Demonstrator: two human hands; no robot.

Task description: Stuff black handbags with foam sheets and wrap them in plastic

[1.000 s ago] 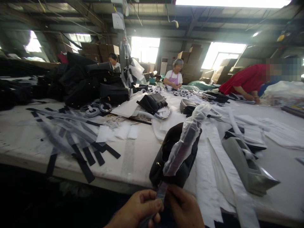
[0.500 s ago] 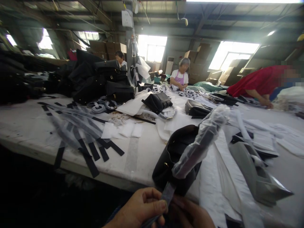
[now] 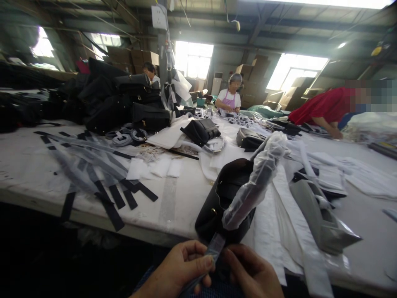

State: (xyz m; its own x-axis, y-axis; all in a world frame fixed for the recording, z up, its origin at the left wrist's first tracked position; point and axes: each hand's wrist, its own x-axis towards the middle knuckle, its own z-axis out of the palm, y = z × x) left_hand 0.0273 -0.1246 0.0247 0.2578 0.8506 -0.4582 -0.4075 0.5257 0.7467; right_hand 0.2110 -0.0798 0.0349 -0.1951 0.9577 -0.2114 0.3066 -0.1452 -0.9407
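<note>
At the bottom edge, my left hand [image 3: 181, 269] pinches the lower end of a dark strap in a clear plastic sleeve [image 3: 252, 184]. My right hand [image 3: 252, 273] is closed on the same end from the right. The sleeved strap rises up and to the right, its crumpled plastic top near the middle of the view. Right behind it an open black handbag [image 3: 217, 203] stands at the near edge of the white table [image 3: 176, 207].
Black straps in plastic [image 3: 93, 174] lie spread at the left. Black bags [image 3: 108, 103] are piled behind them. A grey bag [image 3: 322, 219] lies at the right among white sheets. Three people work at the far side, one in a red top [image 3: 322, 107].
The view has swung slightly. My hands stay pinched on the strap's lower end, and my right hand's fingers show more. The plastic top has shifted a little left.
</note>
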